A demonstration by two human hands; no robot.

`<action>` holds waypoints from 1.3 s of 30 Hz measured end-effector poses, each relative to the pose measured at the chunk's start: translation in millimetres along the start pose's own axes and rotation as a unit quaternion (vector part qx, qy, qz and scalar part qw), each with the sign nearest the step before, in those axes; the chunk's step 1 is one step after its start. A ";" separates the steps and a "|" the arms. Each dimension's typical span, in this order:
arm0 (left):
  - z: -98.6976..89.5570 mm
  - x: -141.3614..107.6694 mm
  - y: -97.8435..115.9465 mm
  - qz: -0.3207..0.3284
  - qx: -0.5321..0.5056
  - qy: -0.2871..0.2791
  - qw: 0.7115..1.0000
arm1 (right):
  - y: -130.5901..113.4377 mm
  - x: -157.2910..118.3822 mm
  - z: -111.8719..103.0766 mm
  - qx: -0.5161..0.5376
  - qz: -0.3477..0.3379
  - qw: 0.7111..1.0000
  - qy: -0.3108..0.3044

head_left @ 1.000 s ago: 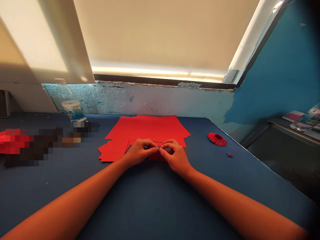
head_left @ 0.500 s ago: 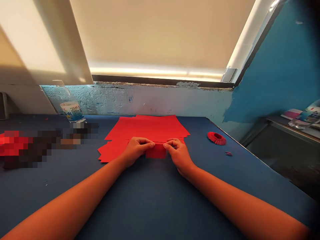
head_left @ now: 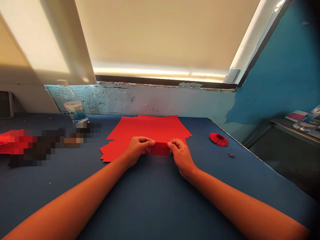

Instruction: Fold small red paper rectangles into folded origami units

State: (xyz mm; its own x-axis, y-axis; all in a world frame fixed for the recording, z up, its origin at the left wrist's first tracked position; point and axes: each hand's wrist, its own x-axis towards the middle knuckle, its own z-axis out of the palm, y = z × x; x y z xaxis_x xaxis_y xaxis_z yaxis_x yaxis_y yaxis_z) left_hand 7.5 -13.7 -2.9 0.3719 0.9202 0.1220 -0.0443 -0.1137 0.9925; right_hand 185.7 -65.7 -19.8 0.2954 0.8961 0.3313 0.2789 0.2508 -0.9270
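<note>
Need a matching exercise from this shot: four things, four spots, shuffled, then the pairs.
Things:
1. left hand
2. right hand
3. water bottle
4. red paper ring

Spots:
A. on the table, right of the red paper sheets
B. on the right end of the red paper piece
C. at the table's back edge by the wall, left of the sheets
D. on the left end of the red paper piece

Pairs: 1-D, 2-B, 3-C, 4-A
</note>
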 end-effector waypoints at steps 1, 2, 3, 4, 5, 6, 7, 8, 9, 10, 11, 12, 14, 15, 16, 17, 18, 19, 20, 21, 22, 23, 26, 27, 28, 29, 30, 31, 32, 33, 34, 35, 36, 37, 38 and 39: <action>-1.3 1.0 -1.5 0.000 -0.012 0.003 1.000 | 0.6 0.3 -0.2 0.008 0.009 1.000 0.004; -2.7 2.0 -2.9 0.000 -0.025 0.007 1.000 | 1.1 0.7 -0.3 0.019 0.022 1.000 0.009; -3.8 2.8 -3.9 0.001 -0.038 0.011 0.999 | 1.4 1.1 -0.5 0.032 0.035 0.999 0.013; -4.5 3.2 -4.4 0.003 -0.046 0.012 0.999 | 1.4 1.4 -0.5 0.045 0.045 0.998 0.016; -4.5 3.1 -4.0 0.006 -0.049 0.010 0.999 | 1.0 1.4 -0.5 0.055 0.052 0.997 0.015; -4.0 2.4 -2.8 0.009 -0.040 0.004 0.999 | 0.1 1.2 -0.4 0.062 0.053 0.997 0.008; -2.8 1.1 -0.9 0.012 -0.022 -0.005 1.000 | -1.3 0.7 -0.3 0.064 0.048 0.997 0.000; -1.1 -0.5 1.5 0.016 0.004 -0.016 1.000 | -3.1 0.0 -0.2 0.064 0.040 0.997 -0.010; 0.8 -2.4 4.2 0.022 0.037 -0.028 0.999 | -5.3 -1.0 -0.2 0.062 0.031 0.997 -0.022; 2.6 -4.1 6.6 0.033 0.068 -0.041 0.996 | -7.6 -2.1 -0.3 0.058 0.023 0.997 -0.037; 4.3 -5.7 8.6 0.045 0.094 -0.051 0.993 | -10.0 -3.3 -0.4 0.052 0.016 0.997 -0.052; 5.5 -6.9 9.8 0.058 0.113 -0.060 0.990 | -12.3 -4.6 -0.6 0.045 0.010 0.997 -0.069; 6.7 -8.3 10.0 0.073 0.128 -0.077 0.986 | -16.4 -6.8 -1.0 0.028 -0.001 0.994 -0.109; 6.7 -8.5 9.1 0.073 0.131 -0.086 0.985 | -18.1 -7.7 -1.0 0.020 -0.007 0.991 -0.129; 6.4 -8.4 8.0 0.072 0.133 -0.094 0.984 | -19.4 -8.4 -1.0 0.013 -0.012 0.989 -0.146; 5.9 -8.3 6.7 0.071 0.135 -0.100 0.983 | -20.4 -8.9 -1.0 0.008 -0.018 0.987 -0.158; 5.3 -8.1 5.6 0.070 0.137 -0.105 0.983 | -21.1 -9.2 -0.8 0.005 -0.023 0.986 -0.164; 4.7 -7.9 4.8 0.068 0.137 -0.106 0.983 | -21.5 -9.3 -0.6 0.003 -0.026 0.986 -0.165; 4.1 -7.7 4.2 0.064 0.135 -0.103 0.983 | -21.6 -9.4 -0.4 0.004 -0.026 0.987 -0.161; 3.4 -7.4 4.0 0.058 0.130 -0.098 0.985 | -21.5 -9.4 -0.3 0.008 -0.022 0.988 -0.156; 2.8 -7.1 4.0 0.051 0.125 -0.092 0.987 | -21.2 -9.4 -0.2 0.013 -0.013 0.988 -0.150; 2.2 -6.8 4.2 0.045 0.119 -0.086 0.988 | -20.7 -9.4 -0.2 0.021 -0.001 0.989 -0.144; 0.3 -4.9 4.5 0.032 0.083 -0.070 0.994 | -17.7 -8.8 -0.6 0.052 0.032 0.990 -0.123; -0.2 -4.1 4.4 0.028 0.060 -0.064 0.996 | -16.3 -8.3 -0.8 0.066 0.039 0.991 -0.112; -0.6 -3.4 4.4 0.024 0.036 -0.057 0.997 | -14.7 -7.5 -1.0 0.081 0.044 0.991 -0.099; -0.8 -2.8 4.5 0.020 0.015 -0.050 0.998 | -13.0 -6.5 -1.1 0.097 0.048 0.990 -0.089; -0.7 -2.4 4.8 0.016 0.001 -0.045 0.999 | -11.4 -5.4 -1.1 0.110 0.051 0.989 -0.082; -0.5 -2.4 5.3 0.014 0.000 -0.046 0.999 | -9.9 -4.3 -1.1 0.119 0.051 0.988 -0.081; -0.2 -2.5 6.0 0.015 0.013 -0.053 0.998 | -8.6 -3.4 -1.0 0.120 0.048 0.988 -0.085; 0.2 -2.9 6.7 0.018 0.034 -0.067 0.997 | -7.6 -2.6 -0.9 0.114 0.044 0.988 -0.089; 0.3 -3.3 7.5 0.022 0.061 -0.083 0.994 | -7.1 -2.3 -0.8 0.101 0.039 0.990 -0.091; 0.3 -3.7 8.1 0.024 0.086 -0.097 0.991 | -7.0 -2.4 -0.7 0.081 0.032 0.992 -0.088; 0.0 -4.0 8.6 0.024 0.108 -0.104 0.988 | -7.5 -3.2 -0.6 0.054 0.021 0.995 -0.081; -0.5 -4.0 8.8 0.021 0.123 -0.102 0.987 | -8.6 -4.5 -0.6 0.023 0.005 0.997 -0.075; -1.1 -3.9 8.7 0.018 0.130 -0.092 0.987 | -10.1 -6.3 -0.6 -0.010 -0.021 0.997 -0.071; -1.8 -3.6 8.5 0.014 0.131 -0.081 0.988 | -12.1 -8.4 -0.6 -0.042 -0.054 0.995 -0.073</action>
State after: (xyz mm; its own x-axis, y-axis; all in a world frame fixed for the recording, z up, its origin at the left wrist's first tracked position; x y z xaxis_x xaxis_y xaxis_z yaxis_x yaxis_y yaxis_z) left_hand 4.1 -17.3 5.0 0.5186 0.8456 0.1267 0.1762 -0.2506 0.9519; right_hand 180.4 -76.5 -11.3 0.1258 0.9105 0.3940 0.3796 0.3227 -0.8670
